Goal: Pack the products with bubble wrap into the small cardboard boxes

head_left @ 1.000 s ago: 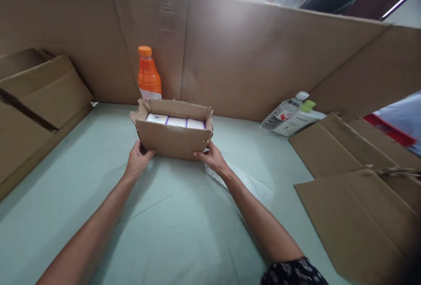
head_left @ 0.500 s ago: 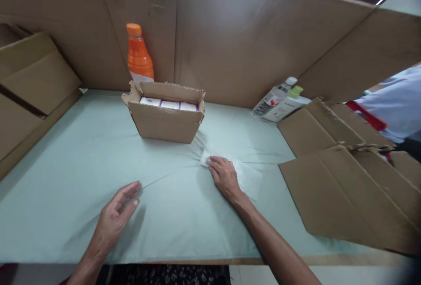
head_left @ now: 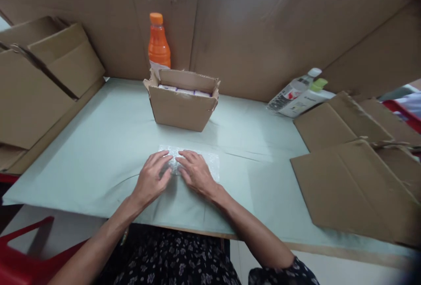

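A small sheet of clear bubble wrap [head_left: 210,158] lies flat on the pale green table cover [head_left: 108,144] in front of me. My left hand [head_left: 151,179] and my right hand [head_left: 194,172] both rest on it, fingers stretched out flat and fingertips close together near its middle. Behind it stands a small open cardboard box [head_left: 182,103] holding white packs with purple edges [head_left: 184,91]. An orange bottle [head_left: 158,41] stands upright just behind the box, against the cardboard wall.
Cardboard walls [head_left: 263,35] enclose the back and sides. Folded cardboard sheets [head_left: 351,179] lie at the right, with two lying bottles [head_left: 301,94] beyond them. More folded cardboard [head_left: 42,79] sits at the left. A red chair [head_left: 23,254] shows below the table's near edge.
Both hands left the cardboard box. My right hand dragged the bubble wrap from beside the box to the table's middle, and my left hand joined it on the sheet.
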Motion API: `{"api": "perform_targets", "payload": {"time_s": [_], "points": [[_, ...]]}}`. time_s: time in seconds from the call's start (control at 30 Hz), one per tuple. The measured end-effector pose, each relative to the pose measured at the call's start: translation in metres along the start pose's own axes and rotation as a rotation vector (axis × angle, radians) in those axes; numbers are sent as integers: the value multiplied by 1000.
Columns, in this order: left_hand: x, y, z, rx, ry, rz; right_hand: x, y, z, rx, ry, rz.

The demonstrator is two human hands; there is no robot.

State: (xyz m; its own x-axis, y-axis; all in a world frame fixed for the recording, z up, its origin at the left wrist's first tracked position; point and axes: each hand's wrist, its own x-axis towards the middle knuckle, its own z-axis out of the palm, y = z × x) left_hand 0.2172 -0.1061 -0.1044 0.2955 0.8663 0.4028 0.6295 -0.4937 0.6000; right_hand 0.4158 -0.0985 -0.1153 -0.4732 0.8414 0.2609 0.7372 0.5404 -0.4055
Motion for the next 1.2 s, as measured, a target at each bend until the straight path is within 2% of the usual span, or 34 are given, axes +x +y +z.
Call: {"api": "perform_targets", "payload": {"time_s": [0.1,0.17,0.23,0.33,0.43,0.5,0.6,0.73,0.83,0.93,1.07,1.13,1.2], "points": [[0,-15,23,165,-125,33,-12,10,8,-67,-99,-81],[-10,-26,25,249,-187,54,-35,27,3,-112,-96,-44],[-26,-36,17,283,-205,88,-70,49,-12,-164,-35,73],[-49,-46,0,249,-170,116,-125,78,-42,-222,118,272],[-60,-46,-11,191,-85,80,-153,78,-62,-224,198,336],[-59,-40,-13,171,-65,74,-150,67,-64,-210,144,259],[-51,-28,-8,171,-101,117,-124,52,-50,-228,35,134],[-41,-19,3,227,-182,157,-89,54,-30,-241,72,103],[-39,-20,9,252,-188,147,-82,55,-32,-121,112,101],[-35,-21,8,226,-121,109,-84,47,-50,95,125,208],[-24,-15,-9,57,-49,97,-87,34,-80,516,86,408],[-18,-11,-19,-33,-67,96,-88,34,-89,679,101,470],[-15,-7,-25,-56,-135,95,-90,35,-92,705,103,503]]}}
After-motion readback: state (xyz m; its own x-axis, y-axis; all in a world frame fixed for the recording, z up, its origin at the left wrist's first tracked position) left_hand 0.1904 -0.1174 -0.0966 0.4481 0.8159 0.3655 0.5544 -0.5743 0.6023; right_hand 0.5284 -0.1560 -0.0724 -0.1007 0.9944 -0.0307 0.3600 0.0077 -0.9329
